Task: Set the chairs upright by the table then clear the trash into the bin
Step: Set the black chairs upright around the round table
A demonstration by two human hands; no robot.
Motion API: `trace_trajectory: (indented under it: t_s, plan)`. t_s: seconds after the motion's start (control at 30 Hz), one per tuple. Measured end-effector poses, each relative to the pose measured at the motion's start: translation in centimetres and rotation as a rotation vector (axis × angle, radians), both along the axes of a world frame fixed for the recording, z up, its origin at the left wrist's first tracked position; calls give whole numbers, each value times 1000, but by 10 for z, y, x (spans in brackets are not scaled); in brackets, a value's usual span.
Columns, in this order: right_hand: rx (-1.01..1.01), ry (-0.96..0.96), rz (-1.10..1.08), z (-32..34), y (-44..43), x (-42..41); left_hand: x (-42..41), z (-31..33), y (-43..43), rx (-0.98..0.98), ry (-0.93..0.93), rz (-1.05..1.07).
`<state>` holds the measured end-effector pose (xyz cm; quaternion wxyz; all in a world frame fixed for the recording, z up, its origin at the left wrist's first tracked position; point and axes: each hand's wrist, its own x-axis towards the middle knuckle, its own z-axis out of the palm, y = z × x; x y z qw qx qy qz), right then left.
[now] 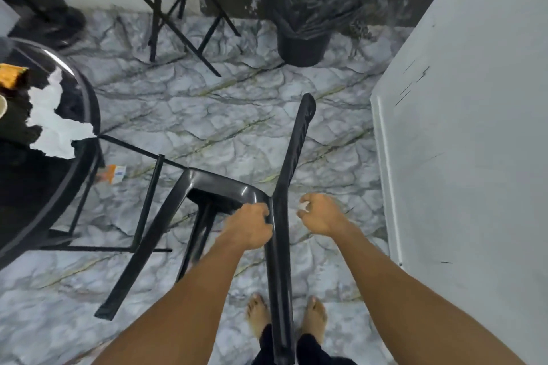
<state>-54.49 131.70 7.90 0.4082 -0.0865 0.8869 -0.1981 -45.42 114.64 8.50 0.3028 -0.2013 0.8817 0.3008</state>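
Note:
A black plastic chair (219,184) lies tipped over in front of me, its legs pointing up and outward. My left hand (250,227) grips the chair's frame where a leg meets the seat. Just to the right of that leg, my right hand (318,213) hovers with fingers curled and apart, holding nothing. A round black glass table (86,133) stands at the left with torn white paper (52,124), an orange wrapper (12,75) and a cup edge (2,105) on it. A bin (305,9) lined with a black bag stands at the far wall.
A small orange-and-white wrapper (114,173) lies on the marble floor under the table edge. Folding black stand legs (178,15) rise at the back. A white door or cabinet (462,127) closes off the right side. My bare feet (284,314) are beneath the chair leg.

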Motion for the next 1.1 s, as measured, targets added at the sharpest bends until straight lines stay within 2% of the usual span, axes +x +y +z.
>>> trace_trajectory:
  t_s: [0.27,0.37,0.5,0.63,0.73,0.87,0.97,1.1]
  plan:
    - [-41,74,94,-110,-32,-100,-99,-108,-16,-54,12,34]
    - [-19,134,224,-164,-47,-153,-142,-158,-19,-34,22,68]
    - [47,307,473,-215,-60,-216,-189,-207,-12,2,76,129]
    - [212,495,720,-239,-57,-256,-218,-237,-4,41,97,183]
    - [156,612,899,-248,-54,-269,-229,-248,1,64,118,234]
    - [21,504,1120,-253,-68,-297,-236,-260,0,106,136,286]
    - [5,450,1233,-258,-84,-318,-238,-269,-1,192,144,362]
    - [-63,516,1306,-263,-91,-334,-234,-276,2,267,198,491]
